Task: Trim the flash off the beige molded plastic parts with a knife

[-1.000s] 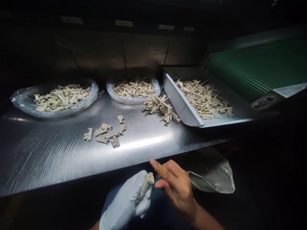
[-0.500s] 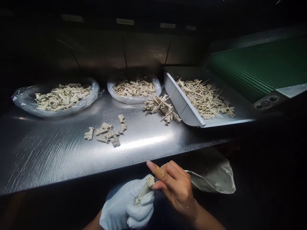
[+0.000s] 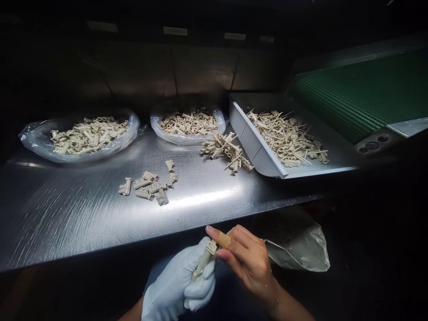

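Observation:
My left hand point(image 3: 182, 281), in a white glove, is closed around a beige plastic part point(image 3: 202, 263), a short tube with a ridged top end that points up and to the right. Bare except for a tan bandage point(image 3: 223, 240) on the index finger, my right hand point(image 3: 249, 261) is at that ridged end. Its index finger reaches past the part, the thumb lies against or just beside it, and the other fingers are curled in. Whatever the curled fingers may hold is hidden. Several similar loose parts point(image 3: 155, 188) lie on the metal table point(image 3: 100, 223) beyond my hands.
Two clear plastic bags, a left one point(image 3: 40, 149) and a middle one point(image 3: 187, 141), hold heaped beige parts. A small pile with thin sticks point(image 3: 225, 150) lies beside a grey tray point(image 3: 259, 142) of more pieces. A green conveyor belt point(image 3: 361, 93) stands right; a plastic bag point(image 3: 301, 245) hangs below the table edge.
Both hands have shifted very slightly, and the part in my left hand sits a little closer under the right index finger. The things on the table lie as before.

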Demonstrator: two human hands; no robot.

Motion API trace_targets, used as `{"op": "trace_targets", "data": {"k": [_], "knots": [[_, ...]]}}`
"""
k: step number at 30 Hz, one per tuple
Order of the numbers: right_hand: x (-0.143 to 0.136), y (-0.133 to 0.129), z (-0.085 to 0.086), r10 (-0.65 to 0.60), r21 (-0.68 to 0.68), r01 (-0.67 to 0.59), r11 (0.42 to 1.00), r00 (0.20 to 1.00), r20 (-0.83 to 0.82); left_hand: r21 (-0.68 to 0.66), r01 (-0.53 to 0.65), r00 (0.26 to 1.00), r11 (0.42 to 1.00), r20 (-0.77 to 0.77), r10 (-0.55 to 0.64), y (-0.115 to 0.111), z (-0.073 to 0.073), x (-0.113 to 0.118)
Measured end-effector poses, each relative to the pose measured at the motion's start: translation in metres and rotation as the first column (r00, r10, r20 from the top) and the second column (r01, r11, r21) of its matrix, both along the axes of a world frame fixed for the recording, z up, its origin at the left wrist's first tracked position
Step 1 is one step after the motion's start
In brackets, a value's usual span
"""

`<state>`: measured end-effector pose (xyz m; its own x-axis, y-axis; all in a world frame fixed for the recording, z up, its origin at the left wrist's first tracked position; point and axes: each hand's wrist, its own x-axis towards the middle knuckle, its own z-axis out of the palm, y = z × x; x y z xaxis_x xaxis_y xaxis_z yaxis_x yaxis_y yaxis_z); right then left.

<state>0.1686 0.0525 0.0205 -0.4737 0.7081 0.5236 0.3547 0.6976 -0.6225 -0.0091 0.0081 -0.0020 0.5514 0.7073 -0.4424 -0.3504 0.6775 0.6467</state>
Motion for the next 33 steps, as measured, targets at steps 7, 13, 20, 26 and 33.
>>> {"op": "trace_targets", "data": {"k": [7, 13, 20, 26, 33], "knots": [[0.004, 0.001, 0.007, -0.001, -0.127, 0.002, 0.992, 1.000, 0.009, 0.199, -0.207, 0.937, 0.958, -0.241, 0.253, -0.001, 0.028, -0.001], [0.006, -0.002, 0.014, 0.087, 0.006, -0.088, 0.996, 0.988, 0.131, 0.366, -0.305, 0.855, 0.879, -0.301, 0.422, -0.004, 0.032, -0.007], [0.005, 0.000, 0.015, 0.079, -0.125, -0.072, 0.990, 0.995, 0.058, 0.486, -0.360, 0.833, 0.797, -0.217, 0.509, -0.012, 0.019, -0.011], [0.005, -0.003, 0.010, -0.021, -0.402, -0.026, 0.915, 0.994, -0.111, 0.443, -0.343, 0.854, 0.828, -0.221, 0.471, -0.014, 0.025, -0.016], [0.004, 0.000, 0.011, 0.014, -0.468, -0.085, 0.880, 0.988, -0.154, 0.434, -0.334, 0.846, 0.837, -0.254, 0.469, -0.015, 0.026, -0.017]]}}
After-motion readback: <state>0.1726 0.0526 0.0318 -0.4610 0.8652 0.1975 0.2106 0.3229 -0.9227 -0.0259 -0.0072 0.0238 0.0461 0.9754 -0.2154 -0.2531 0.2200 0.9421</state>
